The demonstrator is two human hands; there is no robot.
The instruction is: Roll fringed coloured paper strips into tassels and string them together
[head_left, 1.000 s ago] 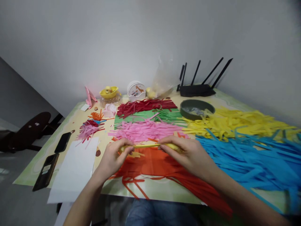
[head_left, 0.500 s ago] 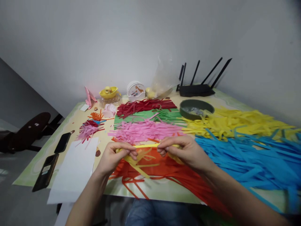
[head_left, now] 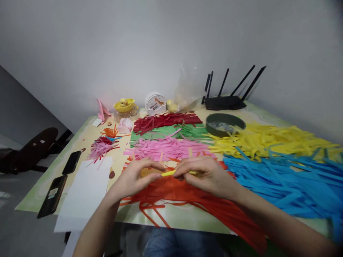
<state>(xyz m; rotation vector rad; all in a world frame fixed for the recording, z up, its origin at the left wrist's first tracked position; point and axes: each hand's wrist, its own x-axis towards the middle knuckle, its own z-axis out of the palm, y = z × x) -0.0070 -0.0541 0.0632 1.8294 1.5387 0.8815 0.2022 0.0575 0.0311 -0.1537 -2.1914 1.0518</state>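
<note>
The left hand [head_left: 142,174] is half curled, with a gap between palm and thumb; its thumb and fingertips close on the left end of a yellow strip [head_left: 168,173]. The right hand [head_left: 205,174] is bent in more tightly, thumb and forefinger pinching the same strip close to the left fingertips, so only 1 short length shows between the 2 hands. The rest of the strip is partly hidden by the fingers.

The strip is above an orange fringed sheet [head_left: 171,189], near the front edge of the counter [head_left: 187,218]. Just beyond the hands lies pink fringe [head_left: 168,148], then green fringe [head_left: 150,132] and dark red fringe [head_left: 166,121]. To the right spread yellow fringe [head_left: 284,139] and blue fringe [head_left: 284,189], with a dark green bowl [head_left: 210,130] behind. 2 phones [head_left: 52,196] lie to the left, beside white paper [head_left: 85,192].
</note>
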